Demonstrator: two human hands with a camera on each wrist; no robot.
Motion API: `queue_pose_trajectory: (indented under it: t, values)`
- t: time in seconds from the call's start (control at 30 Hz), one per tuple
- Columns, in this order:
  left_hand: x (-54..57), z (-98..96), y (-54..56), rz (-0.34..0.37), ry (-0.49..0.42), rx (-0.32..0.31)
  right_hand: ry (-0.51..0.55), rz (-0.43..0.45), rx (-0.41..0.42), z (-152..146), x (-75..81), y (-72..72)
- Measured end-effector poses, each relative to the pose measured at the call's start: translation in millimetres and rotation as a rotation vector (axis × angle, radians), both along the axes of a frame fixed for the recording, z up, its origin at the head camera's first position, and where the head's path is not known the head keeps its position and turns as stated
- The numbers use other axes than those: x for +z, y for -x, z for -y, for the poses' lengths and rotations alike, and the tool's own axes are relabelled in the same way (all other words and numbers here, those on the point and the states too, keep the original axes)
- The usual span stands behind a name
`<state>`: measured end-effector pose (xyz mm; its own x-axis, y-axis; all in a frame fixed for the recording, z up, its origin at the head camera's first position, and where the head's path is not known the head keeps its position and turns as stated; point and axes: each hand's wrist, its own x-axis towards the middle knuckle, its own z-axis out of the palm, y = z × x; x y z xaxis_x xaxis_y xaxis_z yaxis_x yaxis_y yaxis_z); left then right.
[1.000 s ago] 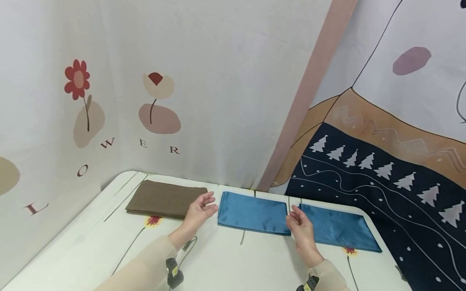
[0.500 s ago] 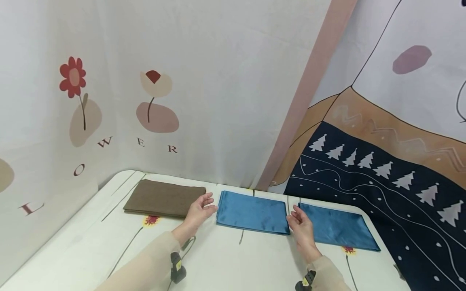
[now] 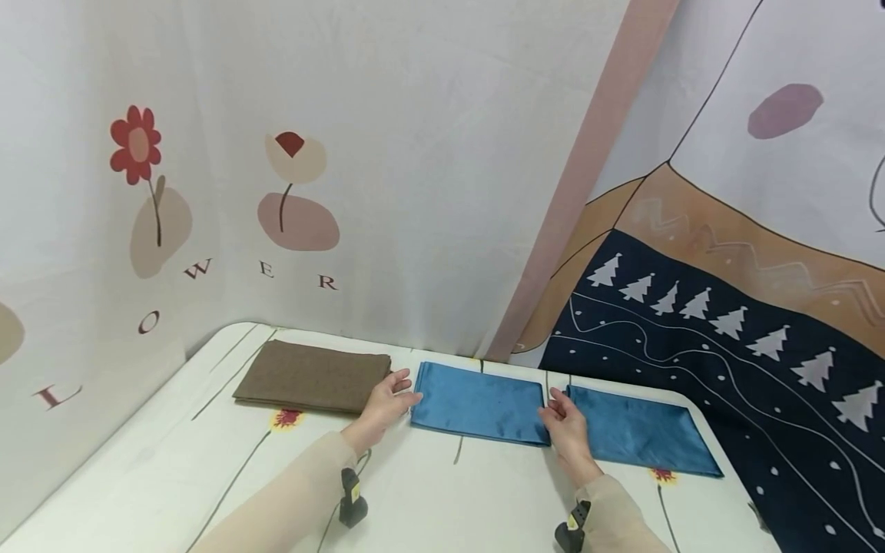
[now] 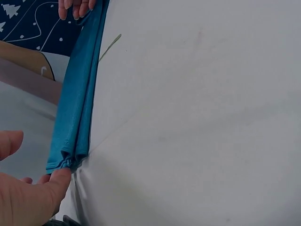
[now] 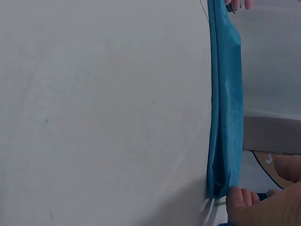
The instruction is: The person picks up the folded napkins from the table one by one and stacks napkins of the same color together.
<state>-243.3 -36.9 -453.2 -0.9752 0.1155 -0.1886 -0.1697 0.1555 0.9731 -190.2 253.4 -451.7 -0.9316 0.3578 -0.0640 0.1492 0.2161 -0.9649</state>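
A shiny blue folded cloth [image 3: 480, 403] lies flat on the table, between my two hands. My left hand [image 3: 387, 403] is at its left end, fingers loosely spread and the thumb reaching the edge. In the left wrist view that thumb [image 4: 59, 181] meets the layered end of the blue cloth [image 4: 77, 103], where the folds bunch slightly. At the opposite end is my right hand [image 3: 568, 430], fingers relaxed and fingertips right at the edge. The right wrist view has the right hand [image 5: 268, 205] touching the corner of the blue cloth [image 5: 228, 94], its stacked layers facing me.
A brown folded cloth [image 3: 311, 376] lies left of the blue one, partly behind my left hand. Another blue folded cloth [image 3: 643, 430] lies to the right, near the table's right edge. Printed curtains [image 3: 429, 192] stand behind the white flowered table [image 3: 442, 507].
My left hand has moved right, its thumb now at the blue cloth's left edge. My right hand has shifted slightly left to the other end. The cloths stay in place.
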Motion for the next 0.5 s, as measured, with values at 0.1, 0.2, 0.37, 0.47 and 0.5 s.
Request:
queue_pose_trajectory:
  t: [0.1, 0.2, 0.37, 0.47, 0.5]
  values:
    - [-0.7, -2.0, 2.3, 0.014, 0.009, 0.007, -0.016, 0.013, -0.012, -1.1, -0.6, 2.1]
    - [-1.9, -3.2, 4.0, 0.029, 0.016, 0.01, -0.028, 0.028, -0.018, -2.5, -1.5, 4.0]
    - [-5.3, -5.5, 6.9, 0.046, 0.021, 0.012, -0.033, 0.056, -0.005, -4.4, -3.2, 5.9]
    - [-5.7, -7.0, 8.5, 0.056, 0.012, 0.017, -0.034, 0.076, -0.002, -5.2, -4.9, 7.3]
    - [-5.5, -7.4, 9.0, 0.06, 0.01, 0.019, -0.031, 0.085, -0.007, -5.3, -5.5, 8.1]
